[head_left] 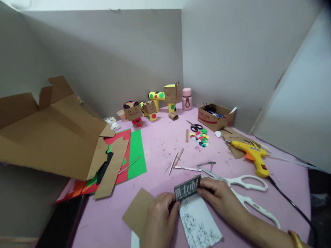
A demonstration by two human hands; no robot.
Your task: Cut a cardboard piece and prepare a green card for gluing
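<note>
Between my two hands stands a dark green cardboard strip [188,188] with white printed characters, held on edge. My left hand [161,213] pinches its left end, and my right hand [216,196] pinches the right end. Just below the strip lies a white piece [198,220] with black line-drawn flowers; whether the two are joined I cannot tell. A plain brown cardboard piece [139,210] lies partly beneath my left hand. Beside my right hand, white-handled scissors [240,182] lie spread, partly hidden by my forearm.
A yellow glue gun [249,153] rests at right with its black cord trailing. Paper cutouts [199,138] and black scissors [195,126] lie farther back. Cardboard animals [133,113], a pink bottle [187,99] and a small box [214,119] line the rear. Large cardboard [51,134] leans at left.
</note>
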